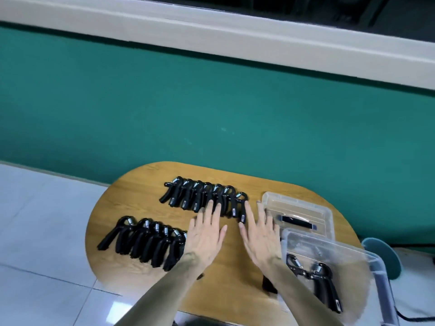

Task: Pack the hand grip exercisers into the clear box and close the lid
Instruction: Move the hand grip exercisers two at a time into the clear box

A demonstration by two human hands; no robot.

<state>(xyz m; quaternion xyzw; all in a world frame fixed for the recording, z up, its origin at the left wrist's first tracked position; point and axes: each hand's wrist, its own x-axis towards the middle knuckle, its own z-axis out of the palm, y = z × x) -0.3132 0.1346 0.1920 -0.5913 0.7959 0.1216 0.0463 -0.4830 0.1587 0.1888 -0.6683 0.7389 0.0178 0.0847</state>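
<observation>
Several black hand grip exercisers lie in a far row (202, 197) and a near row (146, 241) on the wooden table (131, 201). My left hand (206, 231) is flat with straight fingers, its fingertips reaching the far row. My right hand (260, 234) is also flat and spread, its fingertips beside the row's right end. Neither hand holds anything. The clear box (367, 257) stands open at the right with two exercisers (315, 278) inside. Its clear lid (296, 205) with a black handle lies behind it on the table.
A green wall runs behind the table, with pale floor tiles to the left. A blue round object (386, 252) and a black cable sit right of the table. A dark object (268, 283) stands by my right forearm.
</observation>
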